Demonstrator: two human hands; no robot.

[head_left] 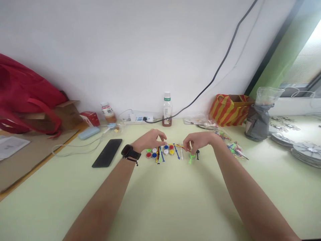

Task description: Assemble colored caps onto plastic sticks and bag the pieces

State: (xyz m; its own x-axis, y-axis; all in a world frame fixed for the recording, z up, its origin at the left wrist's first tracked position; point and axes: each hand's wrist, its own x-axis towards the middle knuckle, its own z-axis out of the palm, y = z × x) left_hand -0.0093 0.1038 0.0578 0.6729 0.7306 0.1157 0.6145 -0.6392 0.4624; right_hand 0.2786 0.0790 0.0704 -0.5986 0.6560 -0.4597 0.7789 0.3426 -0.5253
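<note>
My left hand (pixel 151 140) hovers over small coloured plastic parts, fingers curved, with a gap between thumb and forefinger. Below it lie a bundle of thin coloured sticks (pixel 158 155) and round pieces, among them a red disc (pixel 148 155). Between the hands are a blue disc (pixel 166 147), a yellow disc (pixel 171 152), a blue stick (pixel 177 151) and a white stick (pixel 182 152). My right hand (pixel 197 142) is bent downward with fingers closed; its fingertips partly hide what is there. A red and yellow strip reaches its fingertips. Under it sits a green piece (pixel 191 159), beside a black stick (pixel 198 154).
A black phone (pixel 107 153) lies left of my hands. Against the wall stand a bottle (pixel 167 110), a power strip (pixel 144 117) and a striped bag (pixel 229 110). Bagged coloured parts (pixel 235 149) lie right of my right hand; stacked grey discs (pixel 307 154) sit farther right.
</note>
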